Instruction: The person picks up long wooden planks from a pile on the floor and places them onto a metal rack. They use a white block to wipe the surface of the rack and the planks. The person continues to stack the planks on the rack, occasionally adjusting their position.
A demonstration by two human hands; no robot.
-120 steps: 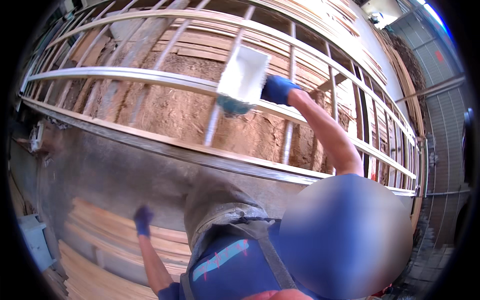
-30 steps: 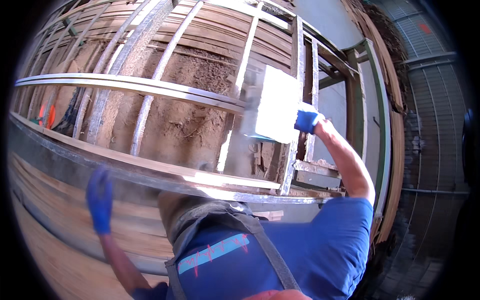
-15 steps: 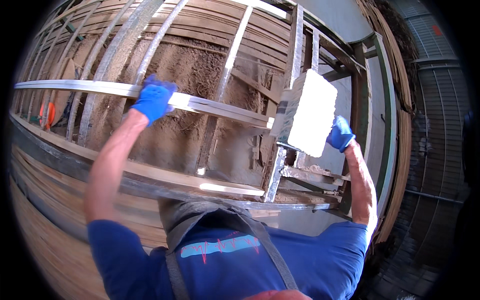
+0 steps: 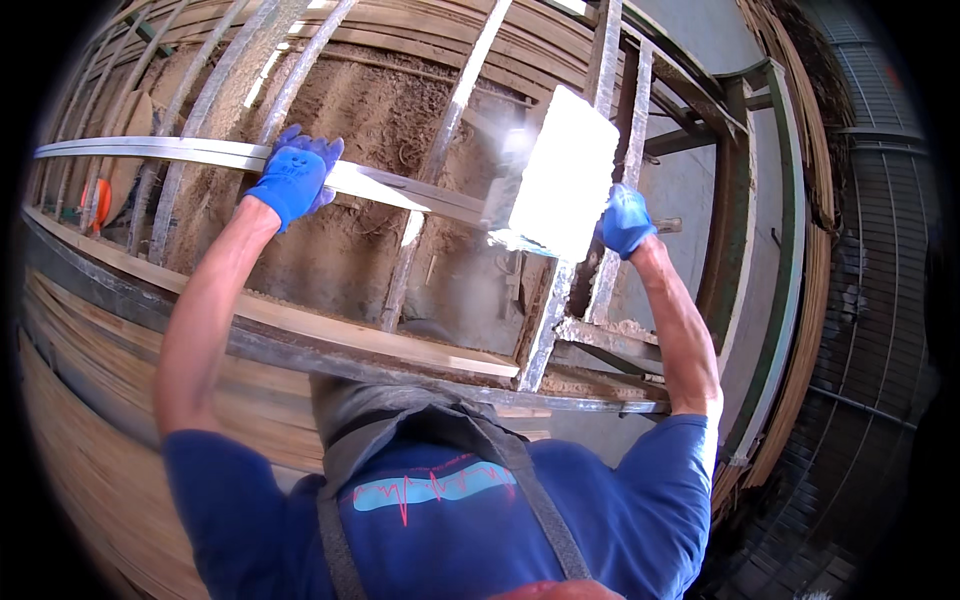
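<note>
My left hand (image 4: 292, 180), in a blue glove, is closed around a bundle of long, narrow, pale wooden strips (image 4: 390, 188) lying across the frame's bars. My right hand (image 4: 628, 220), also gloved in blue, grips the right side of a thick white block (image 4: 568, 175) with ragged edges. Strong light washes out the block's face, so its exact kind is unclear. The block's left edge lies over the right end of the strips, and whether they touch is hidden. Pale dust hangs in the air around that edge.
Metal bars (image 4: 400, 270) of a rack cross a sawdust-covered area (image 4: 350, 120). A wooden rail (image 4: 380, 350) runs along the rack's near side. Stacked boards (image 4: 110, 410) lie at the lower left. A green metal frame (image 4: 785, 270) stands at right, and an orange object (image 4: 98, 204) at far left.
My right hand has moved left and slightly up with the white block, now over the strips' right end. Dust has appeared there. My left hand has stayed on the strips.
</note>
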